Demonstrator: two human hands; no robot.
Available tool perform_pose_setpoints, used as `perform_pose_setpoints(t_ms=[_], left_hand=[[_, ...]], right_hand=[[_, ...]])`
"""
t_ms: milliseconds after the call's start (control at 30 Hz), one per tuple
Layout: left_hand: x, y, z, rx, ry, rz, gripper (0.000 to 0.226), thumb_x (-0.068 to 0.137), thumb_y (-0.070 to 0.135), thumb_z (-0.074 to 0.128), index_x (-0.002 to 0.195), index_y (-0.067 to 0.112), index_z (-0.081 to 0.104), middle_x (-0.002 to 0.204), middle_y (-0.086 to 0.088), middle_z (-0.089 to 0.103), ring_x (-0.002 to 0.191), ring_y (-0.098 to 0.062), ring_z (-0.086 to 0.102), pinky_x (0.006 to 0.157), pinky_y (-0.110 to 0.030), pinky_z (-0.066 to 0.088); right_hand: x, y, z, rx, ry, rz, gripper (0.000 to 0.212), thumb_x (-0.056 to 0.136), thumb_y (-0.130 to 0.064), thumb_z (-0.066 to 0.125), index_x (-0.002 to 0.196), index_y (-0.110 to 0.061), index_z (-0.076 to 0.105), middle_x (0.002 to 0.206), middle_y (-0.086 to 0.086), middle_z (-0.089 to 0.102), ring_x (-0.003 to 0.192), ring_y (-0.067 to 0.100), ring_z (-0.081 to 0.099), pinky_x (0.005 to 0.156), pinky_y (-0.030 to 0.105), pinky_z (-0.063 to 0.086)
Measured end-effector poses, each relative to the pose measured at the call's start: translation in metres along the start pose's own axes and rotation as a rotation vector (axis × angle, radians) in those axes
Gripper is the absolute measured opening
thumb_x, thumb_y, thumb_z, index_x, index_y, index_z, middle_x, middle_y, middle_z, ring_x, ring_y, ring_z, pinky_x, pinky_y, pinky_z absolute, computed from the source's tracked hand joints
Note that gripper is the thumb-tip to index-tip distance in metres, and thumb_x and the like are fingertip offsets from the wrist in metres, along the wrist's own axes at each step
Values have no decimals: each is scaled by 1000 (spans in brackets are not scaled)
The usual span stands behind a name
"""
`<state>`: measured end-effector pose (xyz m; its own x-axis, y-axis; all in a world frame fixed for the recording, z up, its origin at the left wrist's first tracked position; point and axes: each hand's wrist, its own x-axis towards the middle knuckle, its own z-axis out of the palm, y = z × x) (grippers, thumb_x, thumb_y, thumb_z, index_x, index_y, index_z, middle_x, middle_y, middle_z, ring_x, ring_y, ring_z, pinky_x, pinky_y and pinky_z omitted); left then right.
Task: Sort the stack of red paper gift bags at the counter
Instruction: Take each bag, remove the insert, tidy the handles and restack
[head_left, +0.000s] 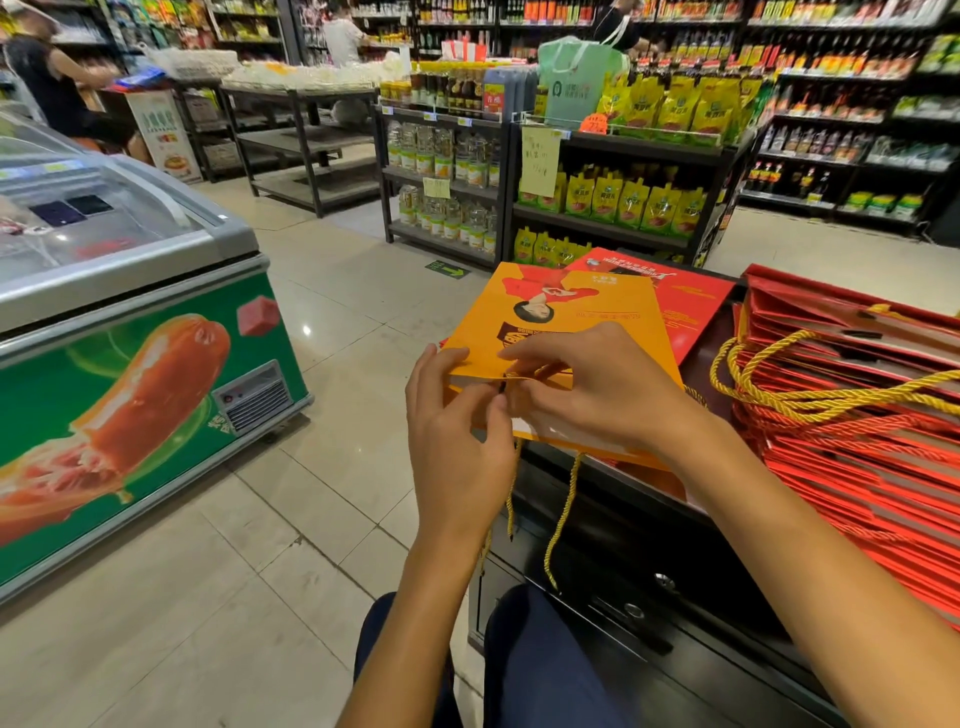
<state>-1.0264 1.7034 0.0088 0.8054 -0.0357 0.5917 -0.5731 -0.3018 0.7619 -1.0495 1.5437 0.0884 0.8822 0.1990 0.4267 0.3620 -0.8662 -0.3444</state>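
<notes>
Both hands, left hand (457, 415) and right hand (597, 389), pinch the orange bag's (566, 312) near edge on the worktop (649, 597), red stack (852, 395) right of the fingers; best square edges before laying it down.

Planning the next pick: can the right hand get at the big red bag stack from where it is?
Probably yes: the right hand is on the orange bag, and the red bag stack lies beside it, nothing between.

Counts at the bench

Two hands (457, 415) (597, 384) worked; one orange bag (571, 306) and one red bag (685, 312) lay flat near the bench's far edge, beside one tall stack of red gift bags (857, 441), too many to count.
</notes>
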Motion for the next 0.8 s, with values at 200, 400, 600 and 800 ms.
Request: perform_pose_setpoints(t_ms=[200,400,600,800], left_hand=[[-6,-11,-10,-2,-117,53,10,93,11,72,92,19,77,152,8,45,154,-11,23,117,-31,32],[-3,-11,-25,-62,-160,64,8,91,23,77,99,25,79,153,10,47,148,-5,33,113,-17,37],[-5,-13,-26,-228,-74,-181,18,94,40,69,100,23,67,134,14,57,132,-3,49,102,-29,49],[13,-3,-10,-358,-198,-674,48,91,60,61,126,27,51,109,-1,69,91,-20,74,72,-38,65]], right_hand=[[2,2,0,-3,3,-13,29,94,-21,69,122,-21,74,110,-4,78,95,5,71,84,29,58],[3,3,-17,94,-145,21,25,95,-27,70,120,-24,76,117,-11,72,106,1,63,92,26,51],[4,13,-17,-112,-254,-41,28,92,-15,68,116,-25,77,115,-11,71,110,10,55,92,27,42],[2,17,-9,-315,-194,-179,12,96,-25,70,105,-26,77,97,-8,69,100,17,53,82,35,47]])
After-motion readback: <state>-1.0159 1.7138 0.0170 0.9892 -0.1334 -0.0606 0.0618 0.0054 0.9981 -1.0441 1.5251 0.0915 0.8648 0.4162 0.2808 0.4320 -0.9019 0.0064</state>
